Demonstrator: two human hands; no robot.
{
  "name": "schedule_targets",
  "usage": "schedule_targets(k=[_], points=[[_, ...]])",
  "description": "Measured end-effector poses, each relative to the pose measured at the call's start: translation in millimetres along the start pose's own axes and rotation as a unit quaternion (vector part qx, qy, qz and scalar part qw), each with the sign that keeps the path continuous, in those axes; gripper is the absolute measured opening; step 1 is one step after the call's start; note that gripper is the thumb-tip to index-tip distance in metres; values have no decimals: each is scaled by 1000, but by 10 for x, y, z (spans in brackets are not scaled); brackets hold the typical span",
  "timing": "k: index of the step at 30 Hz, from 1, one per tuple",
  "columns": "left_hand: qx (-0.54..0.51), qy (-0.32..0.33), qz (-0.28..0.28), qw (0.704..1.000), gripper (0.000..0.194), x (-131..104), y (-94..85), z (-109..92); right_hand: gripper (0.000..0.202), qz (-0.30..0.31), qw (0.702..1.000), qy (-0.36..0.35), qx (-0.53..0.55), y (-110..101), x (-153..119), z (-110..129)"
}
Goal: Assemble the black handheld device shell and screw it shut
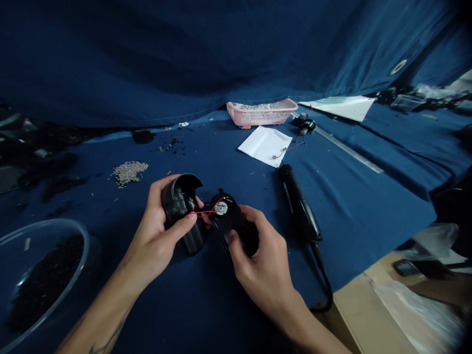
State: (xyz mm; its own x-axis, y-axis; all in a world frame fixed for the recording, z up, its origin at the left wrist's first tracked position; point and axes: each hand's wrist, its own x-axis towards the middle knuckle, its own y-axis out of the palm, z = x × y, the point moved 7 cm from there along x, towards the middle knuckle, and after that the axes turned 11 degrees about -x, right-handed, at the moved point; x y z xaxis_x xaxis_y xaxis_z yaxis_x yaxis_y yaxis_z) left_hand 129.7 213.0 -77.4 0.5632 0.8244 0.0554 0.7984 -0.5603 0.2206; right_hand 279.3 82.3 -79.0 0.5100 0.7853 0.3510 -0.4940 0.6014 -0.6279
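Note:
My left hand (160,231) is wrapped round a black curved housing (184,211), its open hollow turned up and toward the right. Its thumb lies on thin red wires (206,213) that run between the two parts. A second black part (230,216) with a round whitish disc (221,208) is gripped by my right hand (260,248), thumb and fingers on its right side. The two black parts are close together above the blue cloth; whether they touch is hidden. The fingertips behind the parts are mostly hidden.
A black corded tool (300,204) lies to the right. Farther back are white paper (263,146), a pink basket (261,115), a metal ruler (348,150) and a small motor-like part (306,126). Small metal pieces (130,173) are heaped left, above a clear tub (83,246) of black bits.

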Motion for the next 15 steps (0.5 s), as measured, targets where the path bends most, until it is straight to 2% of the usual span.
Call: schedule_targets(k=[3,5,7,9,12,15], points=[[-49,-21,-18,998,59,-6,5,6,28,42,997,10,-71,40,28,1],[-42,-25,-28,998,67,-16,10,7,11,58,997,27,-53,40,59,4],[-26,-19,-34,999,74,-24,3,14,4,35,998,43,-5,-8,85,23],[-16,-17,-34,999,74,-27,-11,40,7,-4,998,46,30,-63,89,63],[25,-4,-30,999,63,-27,-39,53,9,-27,998,32,55,-75,63,145],[9,-24,-35,999,55,-36,-30,56,20,-48,997,-19,58,-88,36,281]])
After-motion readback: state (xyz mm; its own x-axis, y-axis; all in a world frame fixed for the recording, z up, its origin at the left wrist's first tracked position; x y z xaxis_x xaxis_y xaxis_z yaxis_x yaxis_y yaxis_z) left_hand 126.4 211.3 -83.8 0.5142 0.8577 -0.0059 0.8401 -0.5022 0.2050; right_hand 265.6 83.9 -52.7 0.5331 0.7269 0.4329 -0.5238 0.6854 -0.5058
